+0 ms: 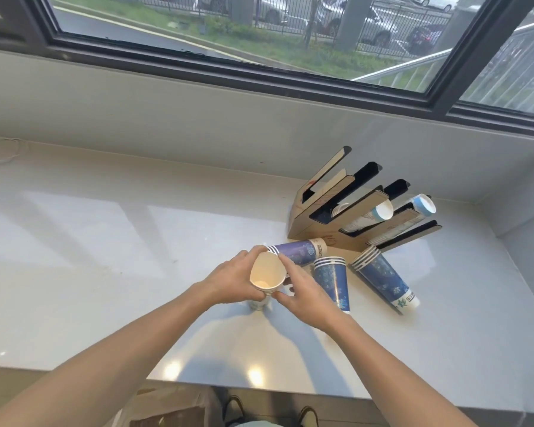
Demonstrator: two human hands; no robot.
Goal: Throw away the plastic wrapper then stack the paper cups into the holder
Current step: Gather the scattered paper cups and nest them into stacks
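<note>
- Near the white counter's (pixel 105 241) front edge, left hand (pixel 228 283) and right hand (pixel 302 288) together grip an upright stack of paper cups (pixel 266 274) (open end up).
- Right of them, three blue cup stacks (pixel 333 282) lie beside the tan slotted holder (pixel 321 229).

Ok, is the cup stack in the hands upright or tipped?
Upright, roughly: the cup stack stands mouth-up on the counter, inside visible, held between left hand and right hand.

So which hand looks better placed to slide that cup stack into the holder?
Probably the right hand: the holder stands on its side, while the left hand grips the cup stack from the far side.
</note>
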